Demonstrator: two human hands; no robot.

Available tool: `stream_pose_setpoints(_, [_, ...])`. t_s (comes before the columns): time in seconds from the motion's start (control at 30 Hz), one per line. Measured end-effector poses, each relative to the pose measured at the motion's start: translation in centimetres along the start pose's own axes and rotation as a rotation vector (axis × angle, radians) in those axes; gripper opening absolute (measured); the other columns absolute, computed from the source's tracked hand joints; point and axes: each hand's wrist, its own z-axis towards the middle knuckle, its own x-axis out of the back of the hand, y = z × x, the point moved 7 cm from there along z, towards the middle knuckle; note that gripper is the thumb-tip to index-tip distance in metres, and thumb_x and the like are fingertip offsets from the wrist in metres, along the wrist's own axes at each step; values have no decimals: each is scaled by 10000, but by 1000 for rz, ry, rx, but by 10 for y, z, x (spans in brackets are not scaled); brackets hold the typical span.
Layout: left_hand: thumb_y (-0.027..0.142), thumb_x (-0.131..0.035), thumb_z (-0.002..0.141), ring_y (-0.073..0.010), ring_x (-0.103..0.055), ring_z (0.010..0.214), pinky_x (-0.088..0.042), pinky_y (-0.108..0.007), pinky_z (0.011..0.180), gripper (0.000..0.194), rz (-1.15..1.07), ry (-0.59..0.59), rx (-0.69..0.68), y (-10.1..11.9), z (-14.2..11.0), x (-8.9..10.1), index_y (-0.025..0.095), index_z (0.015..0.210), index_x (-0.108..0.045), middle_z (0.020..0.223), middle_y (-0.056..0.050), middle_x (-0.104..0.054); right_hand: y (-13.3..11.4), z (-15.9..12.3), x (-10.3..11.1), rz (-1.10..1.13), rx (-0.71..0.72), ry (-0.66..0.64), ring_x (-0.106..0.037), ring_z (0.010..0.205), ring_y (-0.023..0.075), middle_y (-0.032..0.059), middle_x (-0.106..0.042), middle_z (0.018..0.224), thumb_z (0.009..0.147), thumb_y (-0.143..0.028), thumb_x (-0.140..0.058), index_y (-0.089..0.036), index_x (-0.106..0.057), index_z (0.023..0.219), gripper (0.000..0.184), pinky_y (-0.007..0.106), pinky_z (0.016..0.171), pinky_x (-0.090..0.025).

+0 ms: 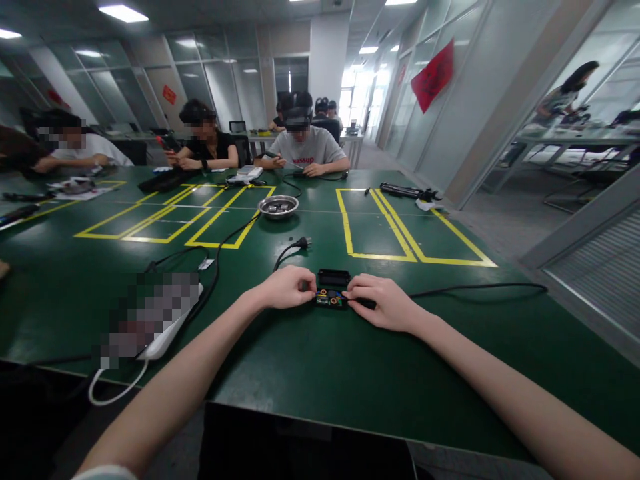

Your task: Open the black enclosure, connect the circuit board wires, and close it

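Observation:
In front of me on the green table lies an opened black power adapter. Its circuit board shows, with copper-coloured ring coils and small coloured parts. My left hand pinches the adapter's left end between thumb and fingers. At the opposite end, the fingers of my right hand are closed on its edge, where a black cable runs off to the right. Just behind the board sits the black case cover, detached. A black mains plug on a cord lies beyond my left hand.
A steel bowl with small metal parts stands farther back. To the left lies a white power strip, partly blurred out, with cords around it. Yellow tape marks rectangles on the table. Several people sit across from me, including one in grey.

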Motion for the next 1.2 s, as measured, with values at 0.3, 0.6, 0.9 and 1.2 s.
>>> stream_pose_setpoints(0.3, [335, -664, 899, -244, -661, 995, -533, -366, 911, 321, 143, 320, 101, -13, 4, -6, 164, 1162, -734, 1077, -102, -695, 38, -2, -12, -7, -391, 257, -634, 1085, 309, 123, -691, 1160, 922, -299, -624, -220, -714, 1211, 313, 513, 942, -550])
stream_pose_setpoints(0.6, [270, -720, 799, -167, -675, 748, -542, -274, 712, 218, -451, 335, 185, -35, 9, -14, 154, 984, -711, 835, -38, -731, 42, 0, -16, 415, -436, 245, -646, 716, 147, 69, -666, 1072, 834, -203, -665, -207, -702, 1235, 403, 313, 658, -584])
stream_pose_setpoints(0.9, [271, -795, 692, -125, -633, 698, -503, -240, 676, 266, -682, 104, 107, -28, 9, -9, 131, 884, -677, 773, -7, -681, 19, 0, -3, 430, -328, 256, -719, 821, 207, 69, -761, 1002, 932, -273, -605, -213, -738, 1099, 222, 376, 773, -632])
stream_pose_setpoints(1.2, [170, -706, 636, -155, -621, 820, -487, -283, 775, 351, -528, -56, 13, -13, 4, -9, 161, 987, -686, 937, -18, -701, -2, 1, 0, 354, -129, 193, -696, 947, 214, 99, -687, 1086, 942, -283, -626, -216, -708, 1026, 135, 345, 764, -629])
